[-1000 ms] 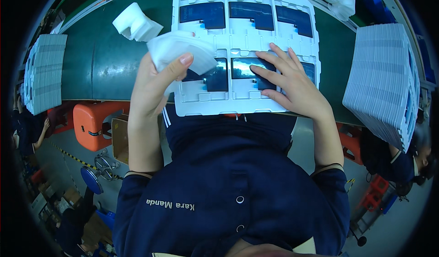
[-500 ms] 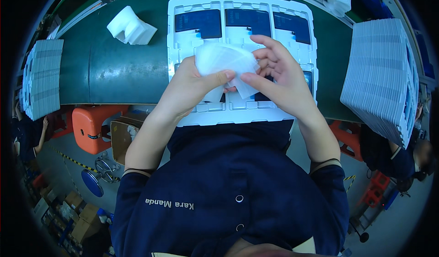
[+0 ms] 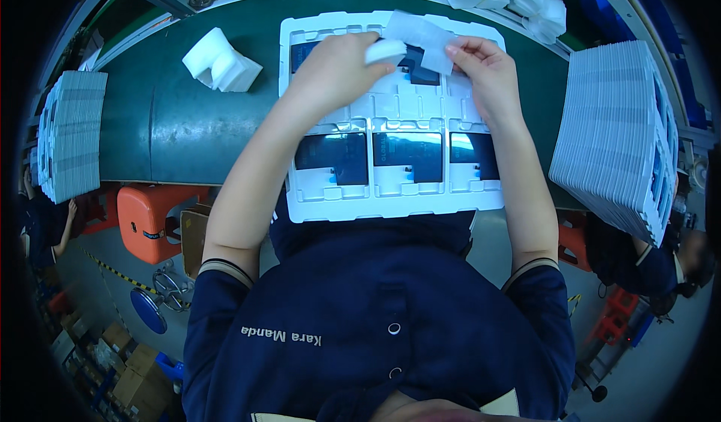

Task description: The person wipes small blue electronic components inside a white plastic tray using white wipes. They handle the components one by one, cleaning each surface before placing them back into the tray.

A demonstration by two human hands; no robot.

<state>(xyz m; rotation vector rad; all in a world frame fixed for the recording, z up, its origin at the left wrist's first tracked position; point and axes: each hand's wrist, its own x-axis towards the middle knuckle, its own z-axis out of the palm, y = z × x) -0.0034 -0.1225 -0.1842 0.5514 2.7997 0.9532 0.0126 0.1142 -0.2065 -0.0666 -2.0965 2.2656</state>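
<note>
Tray point(image 3: 390, 208): near row's 3 pockets show dark panels; your left hand point(image 3: 334, 65) and right hand point(image 3: 484, 73) together pinch 1 white sheet point(image 3: 417, 35) over the far row, not yet laid.

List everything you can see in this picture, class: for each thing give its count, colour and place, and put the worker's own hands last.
tray: one, white, on the belt in front of the person, with dark flat items in its pockets
white sheet: one, held over the tray's far row
belt: one, dark green, across the view
foam pieces: small white pile, on the belt, left of the tray
tray stacks: two, pale, far left and far right
orange box: one, below the belt
left hand: holding the sheet
right hand: holding the sheet
</note>
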